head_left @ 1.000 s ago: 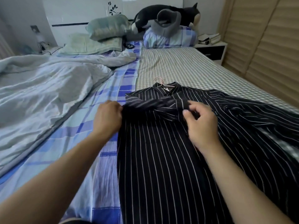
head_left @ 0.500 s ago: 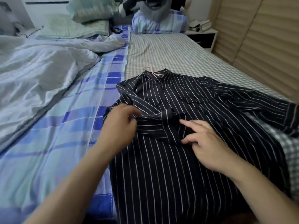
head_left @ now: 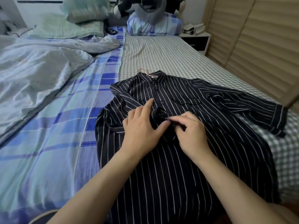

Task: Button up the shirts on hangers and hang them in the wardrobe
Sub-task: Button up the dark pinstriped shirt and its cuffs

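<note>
A black shirt with thin white stripes point(head_left: 186, 159) lies face up on the bed, collar away from me. A pink hanger hook point(head_left: 144, 71) pokes out of the collar. The upper buttons near the collar look fastened. My left hand point(head_left: 142, 128) rests on the chest of the shirt, index finger stretched out, thumb pinching the front edge. My right hand point(head_left: 189, 131) pinches the same bunched front edge point(head_left: 160, 113) from the other side, fingertips meeting my left thumb. The shirt's right sleeve point(head_left: 258, 109) spreads out across the checked sheet.
The bed carries a blue plaid sheet point(head_left: 53, 143) on the left and a grey checked sheet point(head_left: 161, 54) on the right. A rumpled pale duvet point(head_left: 32, 70), pillows and a plush toy point(head_left: 145, 7) lie at the head. Slatted wardrobe doors point(head_left: 267, 46) stand along the right, beside a nightstand point(head_left: 196, 40).
The folded-over left sleeve has been pushed off the shirt's chest. Both hands have come together at the middle of the shirt front and now pinch its edge.
</note>
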### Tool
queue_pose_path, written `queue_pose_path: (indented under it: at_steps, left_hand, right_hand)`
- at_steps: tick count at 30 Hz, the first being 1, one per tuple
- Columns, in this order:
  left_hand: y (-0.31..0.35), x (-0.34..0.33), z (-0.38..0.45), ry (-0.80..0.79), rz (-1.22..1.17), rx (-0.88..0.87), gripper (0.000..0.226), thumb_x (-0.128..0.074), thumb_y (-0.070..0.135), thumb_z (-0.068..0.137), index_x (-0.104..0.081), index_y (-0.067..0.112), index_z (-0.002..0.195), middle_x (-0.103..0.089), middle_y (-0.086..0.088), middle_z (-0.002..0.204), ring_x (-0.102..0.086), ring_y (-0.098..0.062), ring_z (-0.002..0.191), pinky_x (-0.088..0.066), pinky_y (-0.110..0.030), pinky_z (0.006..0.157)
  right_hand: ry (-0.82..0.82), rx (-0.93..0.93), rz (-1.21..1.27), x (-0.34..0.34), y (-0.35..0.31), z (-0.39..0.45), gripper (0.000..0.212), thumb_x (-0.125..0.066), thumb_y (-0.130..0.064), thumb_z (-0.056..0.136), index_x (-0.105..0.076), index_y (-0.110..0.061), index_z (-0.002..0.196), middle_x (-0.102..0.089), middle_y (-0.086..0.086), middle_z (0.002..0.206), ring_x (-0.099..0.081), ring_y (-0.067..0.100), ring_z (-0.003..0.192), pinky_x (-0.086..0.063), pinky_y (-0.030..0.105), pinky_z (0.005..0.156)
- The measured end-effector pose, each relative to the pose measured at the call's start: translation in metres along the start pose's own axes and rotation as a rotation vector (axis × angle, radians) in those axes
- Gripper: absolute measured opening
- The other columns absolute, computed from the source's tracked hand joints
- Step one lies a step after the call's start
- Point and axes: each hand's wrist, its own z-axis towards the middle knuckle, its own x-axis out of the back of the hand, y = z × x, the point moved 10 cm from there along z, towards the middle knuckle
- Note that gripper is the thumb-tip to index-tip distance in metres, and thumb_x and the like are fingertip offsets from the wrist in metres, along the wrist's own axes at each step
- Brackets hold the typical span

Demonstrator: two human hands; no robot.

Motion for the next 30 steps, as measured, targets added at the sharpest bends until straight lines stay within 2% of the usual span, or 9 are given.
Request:
queue_pose_path:
  at_steps: [4, 6, 11, 13, 15, 18, 23, 28, 30]
  left_hand:
    - [-0.025, 0.010, -0.004, -0.008, -0.264, 0.117, 0.021, -0.066, 0.025, 0.088, -0.059, 0.035, 0.106, -0.067, 0.018, 0.089, -0.064, -0.006, 0.094, -0.044, -0.030, 0.092]
    - [-0.031, 0.024, -0.014, 0.015, -0.409, 0.142, 0.027, -0.064, 0.007, 0.085, -0.061, 0.032, 0.091, -0.067, 0.012, 0.083, -0.064, -0.006, 0.082, -0.047, -0.020, 0.074]
    - [-0.032, 0.066, -0.038, 0.013, -0.483, 0.055, 0.045, -0.056, -0.016, 0.075, -0.066, 0.027, 0.075, -0.062, 0.011, 0.082, -0.058, -0.004, 0.071, -0.041, -0.012, 0.064]
    - [-0.028, 0.062, -0.044, -0.090, -0.345, -0.006, 0.039, -0.059, -0.007, 0.077, -0.065, 0.031, 0.077, -0.060, 0.013, 0.091, -0.059, -0.006, 0.087, -0.042, -0.013, 0.075]
    - [-0.024, 0.047, -0.051, -0.178, -0.161, -0.058, 0.014, -0.064, 0.029, 0.078, -0.059, 0.037, 0.088, -0.054, 0.018, 0.096, -0.053, -0.006, 0.097, -0.043, -0.023, 0.086]
    - [-0.031, 0.021, -0.063, -0.187, -0.001, 0.035, 0.039, -0.052, 0.068, 0.076, -0.049, 0.036, 0.099, -0.049, 0.020, 0.098, -0.048, -0.009, 0.096, -0.041, -0.032, 0.087]
    - [-0.038, 0.030, -0.058, 0.084, -0.007, 0.228, 0.015, -0.053, 0.042, 0.095, -0.046, 0.029, 0.094, -0.049, 0.012, 0.098, -0.046, -0.018, 0.099, -0.036, -0.036, 0.085]
    - [-0.023, 0.009, -0.065, -0.078, 0.108, 0.057, 0.060, -0.062, 0.068, 0.079, -0.039, 0.038, 0.125, -0.036, 0.015, 0.118, -0.032, -0.006, 0.108, -0.027, -0.030, 0.093]
    - [-0.017, 0.012, -0.068, -0.032, 0.146, -0.014, 0.044, -0.060, 0.057, 0.084, -0.045, 0.036, 0.120, -0.046, 0.016, 0.112, -0.043, -0.008, 0.105, -0.032, -0.032, 0.091]
  right_hand:
    - [0.033, 0.033, 0.063, -0.002, -0.001, -0.007, 0.050, -0.062, 0.016, 0.084, -0.080, -0.026, 0.104, -0.054, -0.009, 0.086, -0.058, 0.009, 0.085, -0.053, 0.022, 0.084]
    - [0.032, -0.040, 0.107, -0.001, 0.008, -0.005, 0.051, -0.059, 0.018, 0.084, -0.080, -0.024, 0.104, -0.055, -0.009, 0.087, -0.058, 0.005, 0.082, -0.049, 0.012, 0.079]
    - [0.026, -0.194, 0.244, 0.002, 0.020, 0.003, 0.046, -0.064, 0.011, 0.088, -0.079, -0.032, 0.097, -0.059, -0.007, 0.094, -0.060, 0.006, 0.081, -0.047, 0.010, 0.075]
    - [0.013, -0.156, 0.206, 0.000, 0.014, -0.001, 0.043, -0.065, 0.012, 0.087, -0.080, -0.028, 0.096, -0.058, -0.011, 0.096, -0.059, 0.003, 0.089, -0.047, 0.008, 0.079]
    - [-0.047, -0.133, 0.113, -0.008, 0.010, -0.007, 0.042, -0.064, 0.010, 0.086, -0.080, -0.027, 0.099, -0.055, -0.015, 0.099, -0.056, 0.000, 0.092, -0.046, 0.008, 0.080]
    - [-0.134, -0.073, -0.011, -0.017, 0.005, -0.011, 0.042, -0.067, 0.000, 0.087, -0.073, -0.027, 0.119, -0.053, -0.015, 0.107, -0.055, 0.000, 0.099, -0.047, 0.017, 0.093]
    - [-0.212, -0.190, -0.064, -0.023, 0.016, -0.011, 0.052, -0.066, -0.009, 0.090, -0.056, -0.024, 0.139, -0.060, -0.010, 0.108, -0.056, 0.009, 0.099, -0.049, 0.032, 0.095]
    - [-0.079, -0.324, 0.283, -0.009, 0.024, -0.002, 0.029, -0.064, -0.002, 0.090, -0.063, -0.026, 0.105, -0.065, 0.000, 0.083, -0.058, 0.011, 0.068, -0.050, 0.020, 0.069]
    - [-0.051, -0.285, 0.360, -0.001, 0.020, 0.003, 0.031, -0.063, 0.002, 0.089, -0.060, -0.026, 0.101, -0.061, 0.007, 0.081, -0.053, 0.010, 0.064, -0.047, 0.015, 0.065]
